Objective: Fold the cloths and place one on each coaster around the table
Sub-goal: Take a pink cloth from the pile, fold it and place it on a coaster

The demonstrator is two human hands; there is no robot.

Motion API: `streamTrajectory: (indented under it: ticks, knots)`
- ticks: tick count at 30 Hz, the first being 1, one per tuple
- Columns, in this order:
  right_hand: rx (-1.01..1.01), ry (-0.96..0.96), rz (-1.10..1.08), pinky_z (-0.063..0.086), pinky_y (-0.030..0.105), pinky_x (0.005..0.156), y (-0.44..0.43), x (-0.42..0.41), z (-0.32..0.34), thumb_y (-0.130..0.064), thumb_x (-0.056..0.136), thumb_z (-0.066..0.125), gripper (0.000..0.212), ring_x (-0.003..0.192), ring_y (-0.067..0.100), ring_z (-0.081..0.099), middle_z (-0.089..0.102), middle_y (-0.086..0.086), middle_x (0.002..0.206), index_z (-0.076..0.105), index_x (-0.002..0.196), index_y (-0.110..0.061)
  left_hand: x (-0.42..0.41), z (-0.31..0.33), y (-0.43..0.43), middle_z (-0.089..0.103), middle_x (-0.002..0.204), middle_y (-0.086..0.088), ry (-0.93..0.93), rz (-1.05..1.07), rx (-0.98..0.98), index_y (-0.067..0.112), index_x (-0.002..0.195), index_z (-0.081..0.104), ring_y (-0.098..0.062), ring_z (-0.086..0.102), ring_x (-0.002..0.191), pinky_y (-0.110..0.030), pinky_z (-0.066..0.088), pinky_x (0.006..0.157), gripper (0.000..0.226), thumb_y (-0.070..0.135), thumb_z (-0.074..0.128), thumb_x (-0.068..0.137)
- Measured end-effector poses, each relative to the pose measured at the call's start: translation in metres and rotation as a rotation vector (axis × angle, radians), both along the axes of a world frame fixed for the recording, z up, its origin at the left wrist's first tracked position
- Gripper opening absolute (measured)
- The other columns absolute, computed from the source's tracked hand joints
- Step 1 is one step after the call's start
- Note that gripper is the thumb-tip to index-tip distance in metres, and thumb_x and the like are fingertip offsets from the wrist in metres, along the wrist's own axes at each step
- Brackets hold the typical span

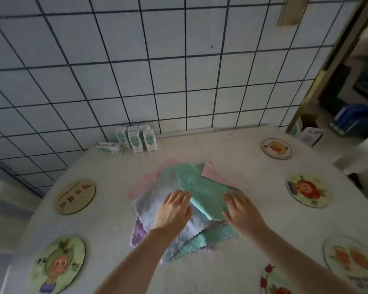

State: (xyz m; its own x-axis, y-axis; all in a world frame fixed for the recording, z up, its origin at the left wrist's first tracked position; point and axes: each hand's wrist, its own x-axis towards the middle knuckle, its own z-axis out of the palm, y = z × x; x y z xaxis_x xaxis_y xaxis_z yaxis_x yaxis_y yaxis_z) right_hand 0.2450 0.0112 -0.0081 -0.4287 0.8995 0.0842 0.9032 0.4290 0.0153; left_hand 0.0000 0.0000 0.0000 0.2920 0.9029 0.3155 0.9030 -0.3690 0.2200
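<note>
**Green cloth on top of the pile, both hands flat upon it**

The green cloth point(202, 194) is lying as a long strip on top of the pile of cloths point(151, 211) at the centre of the table point(115, 166), running from 11 o'clock towards 5 o'clock. The left hand point(174, 209) is resting flat at the strip's 8 o'clock edge, fingers straight and pressed together, palm over a pale blue cloth point(145, 206). The right hand point(240, 211) is resting flat at the strip's 4 o'clock end, fingers straight and close together, tips on the green fabric; neither hand is pinching anything. Pink, lilac and further green edges are showing from under the pile.

Five round coasters point(276, 148) are sitting near the table's rim at 1, 3, 5, 8 and 10 o'clock, all well apart from the pile, their printed pictures fully showing. Small white-and-green boxes point(136, 139) are standing at 11 o'clock against the tiled wall point(136, 71); two more are lying flat just beside them.
</note>
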Motion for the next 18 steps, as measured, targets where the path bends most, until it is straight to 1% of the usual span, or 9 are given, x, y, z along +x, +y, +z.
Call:
streamTrajectory:
  ticks: [3,5,9,10,11,13,14,16,18]
  knots:
    - [-0.076,0.006,0.015,0.056,0.038,0.082,0.007,0.013,-0.025,-0.038,0.080,0.039,0.055,0.099,0.030,0.066,0.069,0.011,0.107,0.066,0.113,-0.004,0.027,-0.024,0.004,0.067,0.111,0.002,-0.015,-0.046,-0.050,0.015,0.110,0.066,-0.018,0.058,0.109,-0.030,0.049,0.093,0.038,0.023,0.067,0.073]
    - [-0.092,-0.016,0.019,0.056,0.038,0.083,0.009,0.022,-0.041,-0.037,0.080,0.036,0.056,0.101,0.029,0.066,0.068,0.012,0.110,0.065,0.115,-0.004,0.044,-0.037,0.004,0.064,0.120,0.001,0.022,-0.048,-0.107,0.015,0.116,0.064,-0.021,0.056,0.117,-0.033,0.050,0.096,0.049,0.028,0.073,0.070]
    - [-0.152,-0.023,0.018,0.056,0.038,0.084,0.023,0.032,-0.062,-0.036,0.082,0.037,0.057,0.108,0.030,0.063,0.063,0.012,0.121,0.059,0.124,-0.004,0.067,-0.060,0.010,0.059,0.131,-0.003,0.136,-0.045,-0.180,0.014,0.123,0.062,-0.026,0.051,0.126,-0.042,0.047,0.099,0.060,0.043,0.073,0.072]
    - [-0.176,-0.028,0.032,0.056,0.038,0.084,0.025,0.034,-0.067,-0.034,0.082,0.043,0.055,0.108,0.031,0.063,0.063,0.013,0.122,0.058,0.124,-0.004,0.071,-0.066,0.010,0.059,0.131,-0.004,0.153,-0.048,-0.182,0.014,0.123,0.062,-0.027,0.051,0.126,-0.044,0.046,0.100,0.060,0.042,0.073,0.071]
    - [-0.183,-0.027,0.048,0.056,0.038,0.084,0.026,0.035,-0.073,-0.033,0.080,0.054,0.053,0.108,0.031,0.063,0.063,0.013,0.121,0.059,0.124,-0.004,0.074,-0.069,0.010,0.060,0.130,-0.004,0.161,-0.049,-0.185,0.013,0.122,0.063,-0.027,0.051,0.126,-0.045,0.045,0.101,0.060,0.039,0.073,0.069]
    - [-0.202,-0.010,0.050,0.056,0.038,0.082,0.029,0.034,-0.081,-0.027,0.067,0.078,0.059,0.104,0.032,0.064,0.066,0.012,0.116,0.062,0.120,-0.004,0.077,-0.076,0.011,0.062,0.125,-0.003,0.143,-0.040,-0.168,0.013,0.119,0.064,-0.026,0.053,0.124,-0.044,0.045,0.101,0.056,0.034,0.072,0.068]
    - [-0.205,0.000,0.043,0.056,0.038,0.081,0.031,0.035,-0.086,-0.024,0.062,0.083,0.062,0.102,0.031,0.065,0.067,0.012,0.112,0.063,0.117,-0.004,0.077,-0.080,0.012,0.063,0.123,-0.003,0.115,-0.022,-0.154,0.013,0.117,0.064,-0.025,0.054,0.122,-0.044,0.045,0.102,0.052,0.034,0.069,0.070]
    - [-0.212,0.021,0.031,0.057,0.037,0.079,0.033,0.038,-0.096,-0.018,0.058,0.086,0.062,0.099,0.030,0.066,0.067,0.011,0.109,0.064,0.114,-0.005,0.076,-0.083,0.015,0.065,0.118,-0.002,0.050,0.039,-0.156,0.012,0.113,0.066,-0.023,0.057,0.118,-0.039,0.044,0.104,0.046,0.038,0.057,0.075]
    - [-0.240,0.029,0.028,0.057,0.037,0.080,0.034,0.041,-0.105,-0.024,0.060,0.085,0.062,0.100,0.029,0.065,0.066,0.009,0.112,0.063,0.115,-0.008,0.076,-0.084,0.020,0.067,0.114,0.000,0.017,0.067,-0.164,0.013,0.108,0.068,-0.021,0.058,0.114,-0.035,0.041,0.105,0.045,0.042,0.055,0.076]
